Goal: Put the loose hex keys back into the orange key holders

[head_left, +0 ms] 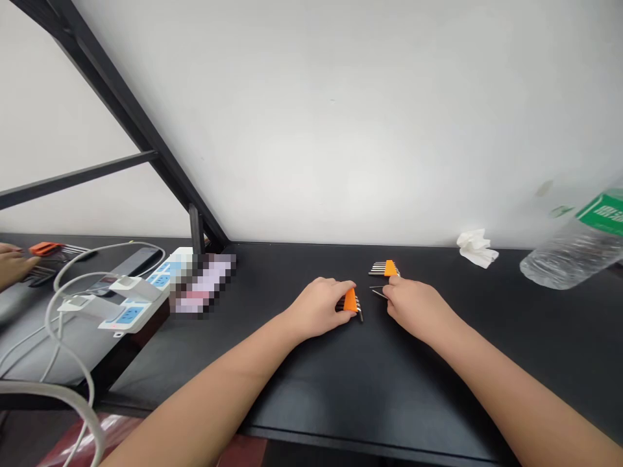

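Observation:
My left hand (321,306) rests on the black table (370,383), its fingers closed round an orange holder of hex keys (351,301). My right hand (413,306) lies just to the right of it, fingers pinched on a thin loose hex key (378,291) whose tip sticks out to the left. A second orange holder with a row of metal hex keys (385,268) lies on the table just beyond my right hand, untouched.
A crumpled white tissue (477,248) and a plastic water bottle (574,250) lying on its side are at the back right. At the left sit a white power strip (146,292) with cables, a black frame strut (146,139), and another person's hand (14,263) by an orange tool set (46,248).

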The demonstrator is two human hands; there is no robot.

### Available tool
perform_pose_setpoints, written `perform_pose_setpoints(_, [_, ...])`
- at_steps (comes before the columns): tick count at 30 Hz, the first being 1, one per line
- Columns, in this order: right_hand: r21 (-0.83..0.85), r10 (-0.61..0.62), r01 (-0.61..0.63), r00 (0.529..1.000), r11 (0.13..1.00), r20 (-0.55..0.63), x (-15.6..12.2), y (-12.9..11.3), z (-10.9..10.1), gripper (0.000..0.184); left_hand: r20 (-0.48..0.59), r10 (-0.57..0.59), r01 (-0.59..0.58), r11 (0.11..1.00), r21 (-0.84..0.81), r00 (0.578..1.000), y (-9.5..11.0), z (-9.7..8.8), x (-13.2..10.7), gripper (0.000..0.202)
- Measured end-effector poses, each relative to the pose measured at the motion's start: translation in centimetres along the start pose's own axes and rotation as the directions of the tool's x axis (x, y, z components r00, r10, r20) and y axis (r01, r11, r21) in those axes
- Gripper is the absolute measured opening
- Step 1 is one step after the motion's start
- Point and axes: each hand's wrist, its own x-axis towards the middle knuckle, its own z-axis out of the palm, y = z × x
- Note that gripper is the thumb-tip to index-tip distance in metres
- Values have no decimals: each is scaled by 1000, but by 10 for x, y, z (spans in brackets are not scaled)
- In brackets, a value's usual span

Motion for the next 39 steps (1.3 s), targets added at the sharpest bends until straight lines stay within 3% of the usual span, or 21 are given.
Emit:
perform_pose_setpoints(4, [54,-57,66,988,996,-141,-6,-1,0,17,-21,-25,24,999,-42,999,-1,0,0,56])
perform_pose_setpoints(8, [167,-126,154,978,974,-166,-10,-5,-4,15,-22,-29,26,990,-137,999,-1,0,0,69])
perform_pose_setpoints(17, [534,-82,208,965,819,-251,-7,-2,-8,21,-17,-25,23,996,-89,1000,0,-1,0,52])
perform_pose_setpoints(29, [586,-60,245,947,773,-316,-8,-1,-5,23,-42,-15,11,994,-107,999,2,-1,1,48])
perform_pose_setpoints(39, [597,-45,227,952,770,-303,-9,0,-8,22,-36,-17,12,991,-131,999,2,-1,0,48])
